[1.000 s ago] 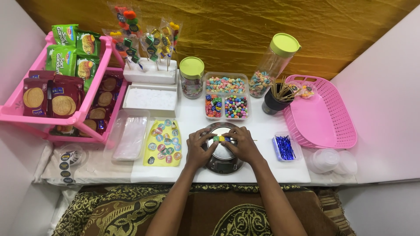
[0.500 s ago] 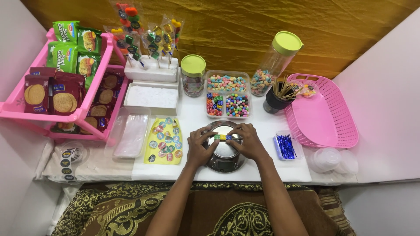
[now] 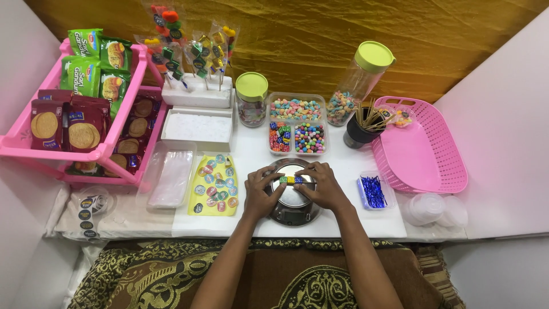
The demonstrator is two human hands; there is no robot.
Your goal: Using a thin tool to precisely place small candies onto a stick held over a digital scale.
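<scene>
1. White table [image 3: 354,220]; it carries everything listed below.
2. Pink rack [image 3: 123,109], far to the left of the fingers; packets of biscuits stand in it.
3. Pink basket [image 3: 426,154], to the right of the fingers and beyond them.
4. Left hand [image 3: 260,191] and right hand [image 3: 326,186], side by side over the round metal scale [image 3: 293,197]; the fingertips of both close from either end on a short row of small coloured cubes [image 3: 290,179], which lies across the top of the scale; whether the row is lifted clear of the pan cannot be told.
5. Clear divided tray [image 3: 297,123], just beyond the fingertips; pastel sweets at the back, cubes and round beads in front.
6. Yellow sticker sheet [image 3: 214,186], just left of the left hand.
7. Two jars with green lids [image 3: 251,97], beyond the tray's corners.
8. Small clear box of blue ties [image 3: 373,190], just right of the right hand.
</scene>
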